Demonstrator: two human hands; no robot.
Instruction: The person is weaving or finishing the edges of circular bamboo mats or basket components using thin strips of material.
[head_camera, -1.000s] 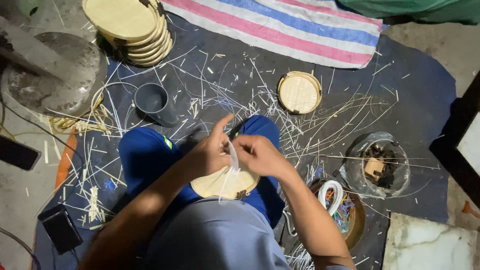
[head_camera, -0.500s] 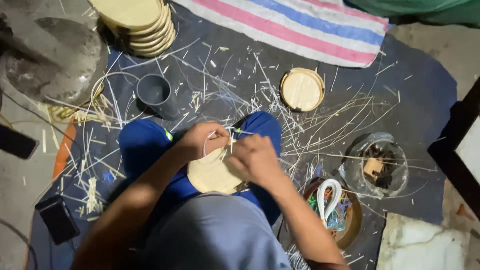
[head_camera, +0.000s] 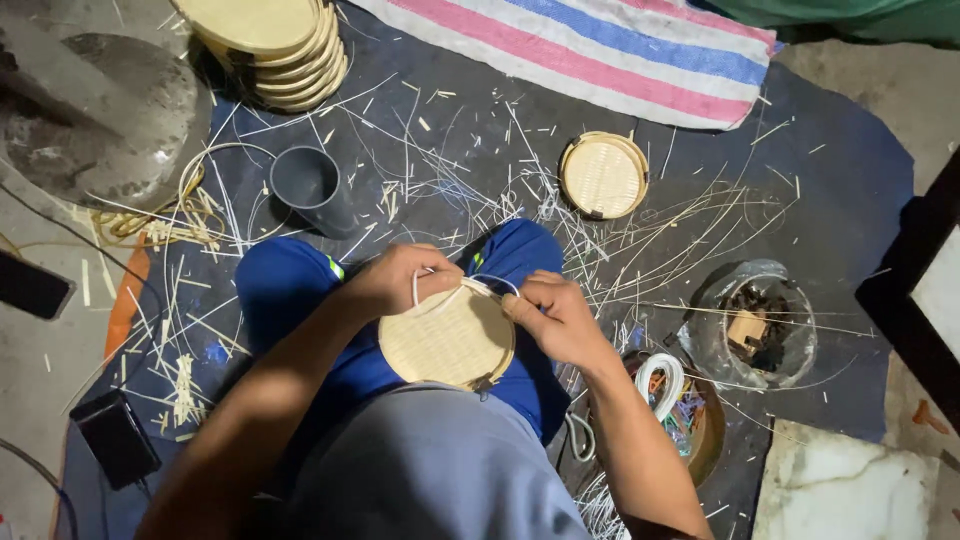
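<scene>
Head view: both hands (left (head_camera: 395, 283), right (head_camera: 560, 318)) grip woven disc (head_camera: 447, 340).

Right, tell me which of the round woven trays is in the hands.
The woven tray on the lap, gripped by left hand and right hand; another lies alone on the mat, the rest are stacked.

woven disc (head_camera: 447, 340): showing pale straw yellow, fine weave, between both hands
trousers (head_camera: 290, 290): showing deep blue, under the hands
cup (head_camera: 312, 187): looking grey, beyond the left hand (head_camera: 398, 281)
cloth (head_camera: 600, 50): showing pink, blue, white stripes, far ahead
</scene>
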